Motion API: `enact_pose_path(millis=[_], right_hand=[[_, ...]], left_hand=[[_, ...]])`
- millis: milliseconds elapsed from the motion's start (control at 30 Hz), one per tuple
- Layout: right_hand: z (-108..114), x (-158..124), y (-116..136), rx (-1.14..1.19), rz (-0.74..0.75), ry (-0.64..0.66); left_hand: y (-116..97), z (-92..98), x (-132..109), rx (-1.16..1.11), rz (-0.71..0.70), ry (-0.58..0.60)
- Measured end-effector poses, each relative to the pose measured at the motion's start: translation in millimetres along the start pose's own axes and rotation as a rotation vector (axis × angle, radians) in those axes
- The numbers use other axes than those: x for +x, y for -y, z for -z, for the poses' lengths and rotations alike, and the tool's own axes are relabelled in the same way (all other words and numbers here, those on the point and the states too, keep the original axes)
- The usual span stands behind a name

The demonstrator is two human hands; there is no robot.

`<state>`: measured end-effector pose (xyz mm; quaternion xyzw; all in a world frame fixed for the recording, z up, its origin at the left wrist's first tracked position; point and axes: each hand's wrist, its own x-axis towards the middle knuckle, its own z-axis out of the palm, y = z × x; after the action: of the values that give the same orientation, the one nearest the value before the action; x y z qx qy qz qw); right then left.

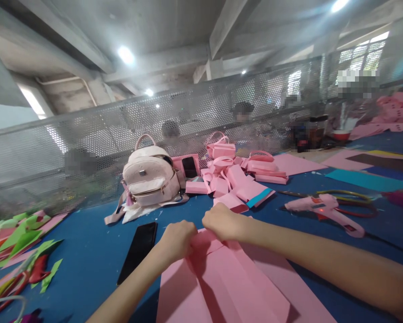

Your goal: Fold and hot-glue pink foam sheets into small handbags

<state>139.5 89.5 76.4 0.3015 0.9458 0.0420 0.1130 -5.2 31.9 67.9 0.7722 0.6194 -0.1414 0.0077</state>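
Note:
A folded sheet of pink paper lies in front of me, creased lengthwise with raised flaps. My left hand is closed on its far left edge, fingers curled and partly hidden. Just beside it, my right hand grips the far edge from above, its fingertips also hidden. Under the folded piece, more flat pink paper spreads to the right. A black phone lies left of my left hand. Small pink paper bags and folded pieces are heaped beyond my hands.
A white backpack stands behind the phone. A pink glue gun with a red light lies at right, near scissors. Green and orange paper scraps and red-handled scissors are at left. A perforated metal screen borders the blue table.

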Motion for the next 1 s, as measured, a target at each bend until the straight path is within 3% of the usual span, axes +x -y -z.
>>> enact_pose_path(millis=[333,567,1000], right_hand=[[4.6,-3.5,2.4,-0.097,0.02,0.066],[-1.4,2.7,-4.8,0.017,0.117,0.041],[-3.0,7.2,-16.0,0.072,0.09,0.132]], left_hand=[[2.4,0.6,-0.3,-0.027,-0.018,0.015],[3.6,-7.0,5.2,-0.141,-0.043,-0.004],[19.2,-8.0,10.6,-0.214,-0.093,0.096]])
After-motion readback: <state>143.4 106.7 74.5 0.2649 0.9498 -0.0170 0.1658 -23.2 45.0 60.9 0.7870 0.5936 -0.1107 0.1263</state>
